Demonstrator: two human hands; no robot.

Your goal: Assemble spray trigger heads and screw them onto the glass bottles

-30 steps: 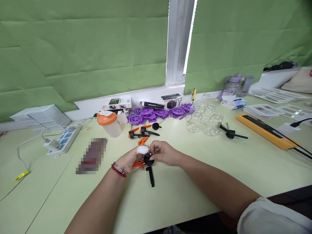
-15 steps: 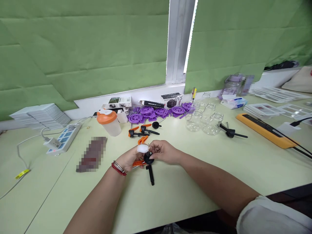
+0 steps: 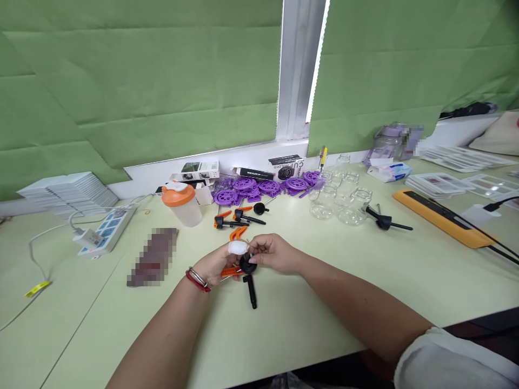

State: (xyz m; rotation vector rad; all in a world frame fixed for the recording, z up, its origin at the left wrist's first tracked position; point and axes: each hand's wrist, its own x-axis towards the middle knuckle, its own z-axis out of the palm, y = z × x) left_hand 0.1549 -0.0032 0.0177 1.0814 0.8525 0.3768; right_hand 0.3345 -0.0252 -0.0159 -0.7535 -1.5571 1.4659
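My left hand (image 3: 219,263), with a white wrap on one finger, holds a black round part (image 3: 247,264) together with an orange piece (image 3: 231,272). The fingers of my right hand (image 3: 272,253) are closed at the top of the same black part; anything small between them is hidden. A black rod (image 3: 252,293) extends below the round part toward the table's front edge. Just beyond my hands lie an orange clip (image 3: 238,233), black-and-orange assemblies (image 3: 249,217) and a small black round cap (image 3: 260,208).
Purple wheel-shaped parts (image 3: 270,187) lie along the wall. An orange-lidded shaker (image 3: 181,204) and a power strip (image 3: 107,231) are at left. Clear glass jars (image 3: 352,209), a black assembly (image 3: 385,220) and an orange-and-black device (image 3: 441,216) sit at right.
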